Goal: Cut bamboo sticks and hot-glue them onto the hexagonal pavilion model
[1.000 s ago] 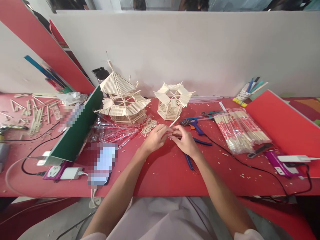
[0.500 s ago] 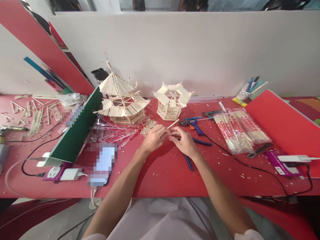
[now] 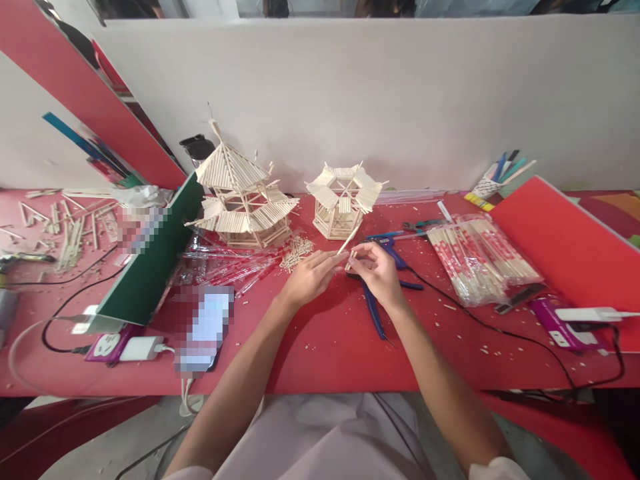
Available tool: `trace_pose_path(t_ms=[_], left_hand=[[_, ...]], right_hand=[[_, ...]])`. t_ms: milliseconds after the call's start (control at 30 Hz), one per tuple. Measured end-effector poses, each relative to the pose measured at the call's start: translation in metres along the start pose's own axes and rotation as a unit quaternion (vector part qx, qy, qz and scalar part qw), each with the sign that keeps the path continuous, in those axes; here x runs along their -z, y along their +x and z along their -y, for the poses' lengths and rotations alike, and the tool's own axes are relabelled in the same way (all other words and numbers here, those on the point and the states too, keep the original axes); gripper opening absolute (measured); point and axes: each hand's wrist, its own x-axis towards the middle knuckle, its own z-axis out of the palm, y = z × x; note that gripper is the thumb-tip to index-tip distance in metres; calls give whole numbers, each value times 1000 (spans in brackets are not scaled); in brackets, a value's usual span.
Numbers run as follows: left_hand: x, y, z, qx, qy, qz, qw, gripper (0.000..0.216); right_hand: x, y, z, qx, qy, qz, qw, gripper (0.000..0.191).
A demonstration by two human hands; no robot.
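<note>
My left hand (image 3: 311,275) is closed on a pale wooden stick (image 3: 349,241) that slants up and away past the fingertips. Close beside it, my right hand (image 3: 376,270) pinches a short cut piece of wooden stick (image 3: 351,260). Under the right hand lie blue-handled pliers (image 3: 373,308), their jaws mostly hidden. A blue glue gun (image 3: 395,253) rests just behind that hand. Beyond the hands stands a small six-sided stick pavilion (image 3: 340,203), open at the top. Left of it is a taller stick pavilion (image 3: 243,193) with a pointed roof. A heap of short stick pieces (image 3: 297,253) lies behind the left hand.
Packs of wrapped chopsticks (image 3: 480,260) lie at right, near a purple power strip (image 3: 565,327). A phone (image 3: 206,327) and a green divider (image 3: 150,260) are at left. The glue gun's black cord (image 3: 480,325) crosses the red table (image 3: 320,367).
My right hand has moved slightly right, away from the left, and the short piece between its fingers now shows. The long stick has tilted more upright.
</note>
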Motion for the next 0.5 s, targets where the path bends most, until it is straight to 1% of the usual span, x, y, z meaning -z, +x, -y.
trace_pose_path(t_ms=[100, 167, 367, 500], left_hand=[[-3, -1, 0, -10, 1, 17, 1000, 40], [-4, 0, 0, -17, 5, 17, 1000, 41], [-3, 0, -3, 14, 27, 13, 999, 35], [-6, -2, -3, 26, 31, 8, 999, 31]], right_hand=[[1, 1, -3, -7, 12, 5, 1000, 37], [2, 2, -4, -1, 3, 10, 1000, 37], [0, 2, -4, 9, -12, 20, 1000, 35], [-2, 2, -3, 0, -14, 32, 999, 33]])
